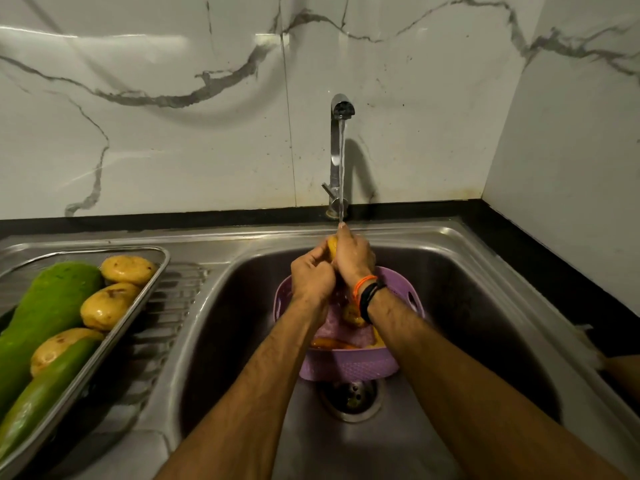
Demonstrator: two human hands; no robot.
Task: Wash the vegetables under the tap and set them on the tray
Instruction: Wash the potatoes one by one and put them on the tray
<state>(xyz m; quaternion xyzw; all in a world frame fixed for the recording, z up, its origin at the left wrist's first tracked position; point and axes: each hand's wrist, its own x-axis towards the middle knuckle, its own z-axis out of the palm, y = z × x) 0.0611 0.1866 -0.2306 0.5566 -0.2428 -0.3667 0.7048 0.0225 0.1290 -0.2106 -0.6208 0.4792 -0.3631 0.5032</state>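
Left hand and right hand both curl around yellow potato under tap stream, mostly hiding it. Purple basket contents partly hidden by forearms. Tray cut off left.

Sink: brushed steel, dull sheen, wet. Tap: polished chrome. Tray: shiny steel. Basket: lilac plastic, matt, perforated. Wall: glossy veined marble. Worktop: black, smooth. Potatoes: wet, glistening skins. Gourds: green, smooth.
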